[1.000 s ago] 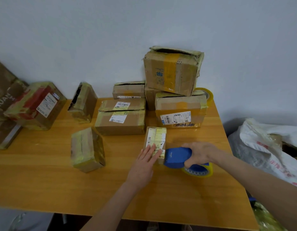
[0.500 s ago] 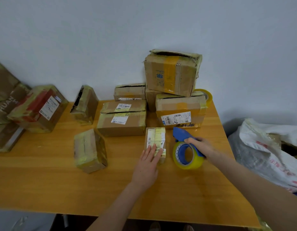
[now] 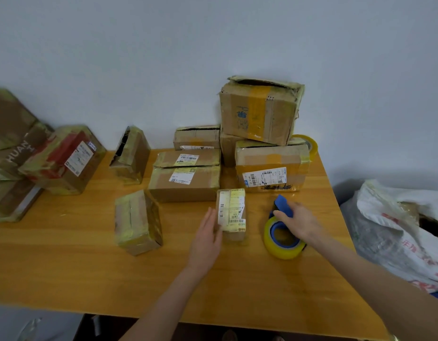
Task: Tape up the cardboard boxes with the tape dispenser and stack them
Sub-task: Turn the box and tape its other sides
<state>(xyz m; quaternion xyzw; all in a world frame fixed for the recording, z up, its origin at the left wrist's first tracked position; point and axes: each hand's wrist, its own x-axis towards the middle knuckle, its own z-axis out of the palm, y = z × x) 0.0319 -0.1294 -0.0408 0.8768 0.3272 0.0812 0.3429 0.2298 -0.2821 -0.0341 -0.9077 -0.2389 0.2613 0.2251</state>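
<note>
The left hand (image 3: 207, 238), fingers straight, presses the small box (image 3: 231, 212) just beyond its fingertips; the box's long axis runs away from the wrist; the right hand (image 3: 299, 222) grips the tape dispenser (image 3: 282, 238), standing just right of the box.

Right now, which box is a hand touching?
The small label-covered box in front: only it has the left hand flat against its side.
</note>
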